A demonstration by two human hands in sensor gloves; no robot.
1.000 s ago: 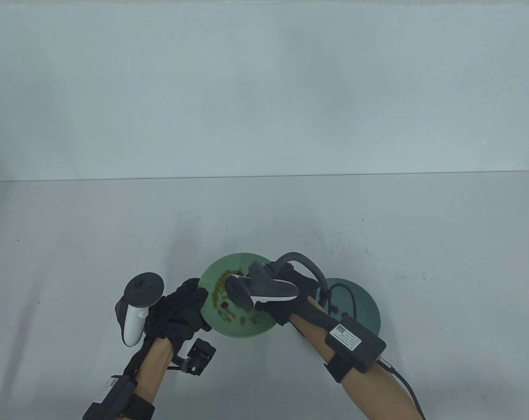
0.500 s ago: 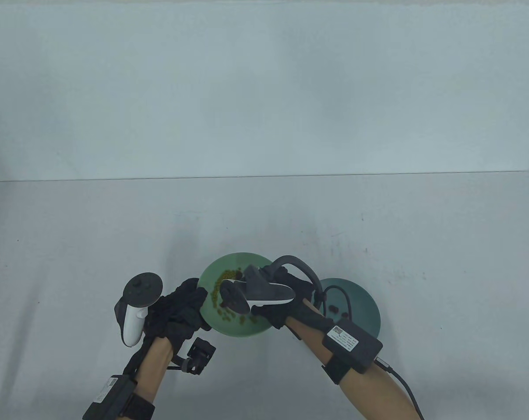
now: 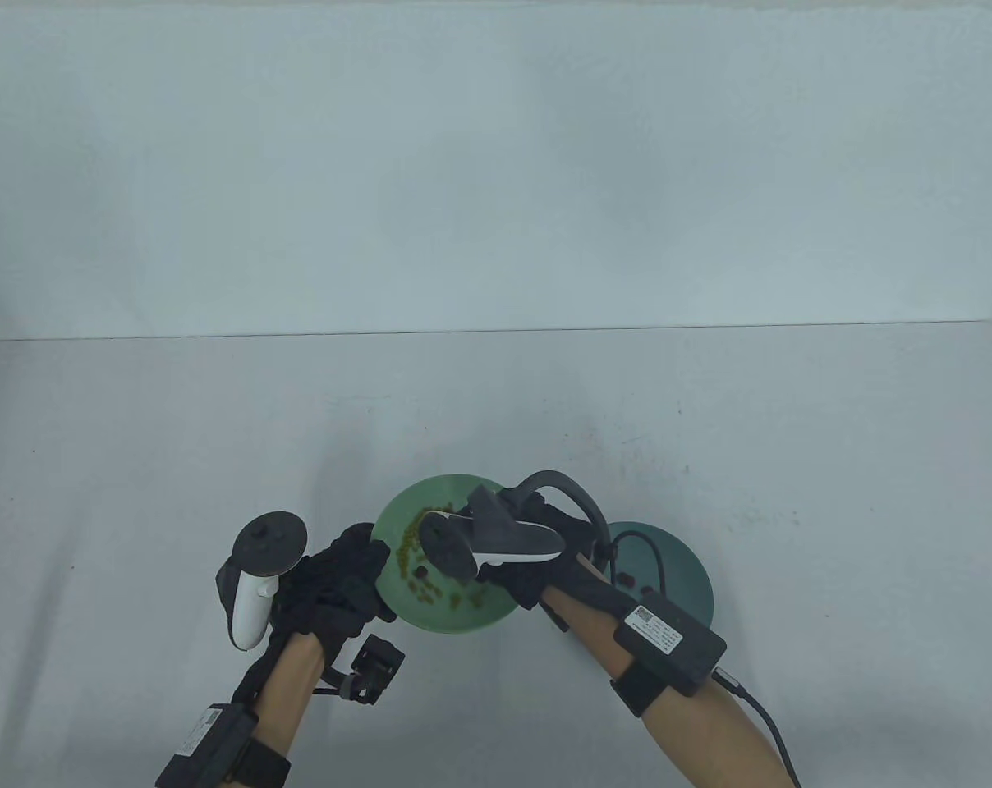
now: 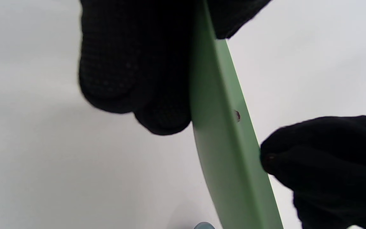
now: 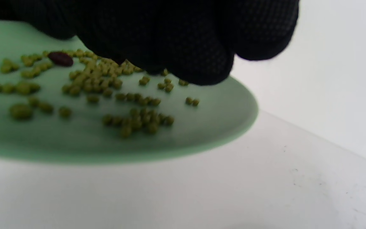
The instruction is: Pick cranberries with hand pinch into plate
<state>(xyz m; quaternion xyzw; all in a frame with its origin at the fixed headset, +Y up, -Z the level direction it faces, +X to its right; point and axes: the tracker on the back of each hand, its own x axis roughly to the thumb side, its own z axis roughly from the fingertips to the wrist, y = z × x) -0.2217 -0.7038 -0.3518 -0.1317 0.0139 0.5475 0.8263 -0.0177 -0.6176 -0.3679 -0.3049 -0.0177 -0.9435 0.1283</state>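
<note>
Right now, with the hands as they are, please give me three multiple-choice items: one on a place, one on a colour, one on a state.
1. Where is the dark teal plate from the light green plate, in the table view?
A. left
B. right
C. stacked on it

2. What colour are most small pieces on the light green plate?
A. yellow-green
B. white
C. blue

3. What does the left hand do?
A. lies flat on the table
B. holds the light green plate's rim
C. holds a spoon

Answers: 1 B, it lies under the right forearm; 2 A, right wrist view shows them; 3 B, fingers wrap the rim.
</note>
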